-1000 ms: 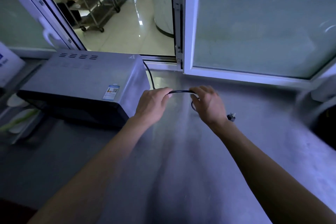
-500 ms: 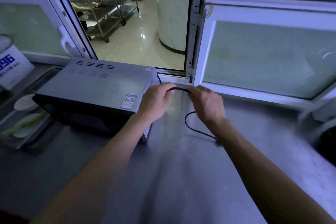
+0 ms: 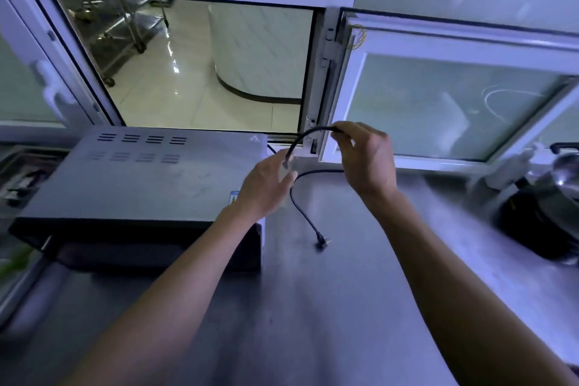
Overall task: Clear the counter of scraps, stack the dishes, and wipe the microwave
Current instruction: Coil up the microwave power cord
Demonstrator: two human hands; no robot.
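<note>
Beside the boxy grey metal microwave [image 3: 138,178] on the steel counter [image 3: 329,307], right hand [image 3: 365,157] pinches the thin black power cord [image 3: 308,135]; left hand [image 3: 266,188] apparently grips it lower. Cord is light, limp; plug [image 3: 321,241] lies loose. Hold near the bend.

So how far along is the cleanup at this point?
Done: the counter beside the microwave looks free of scraps. In hand: the left hand and right hand hold its power cord, plug lying unplugged. Left: no cloth is in view, so wiping hasn't visibly begun; dish stacking can't be judged.
</note>
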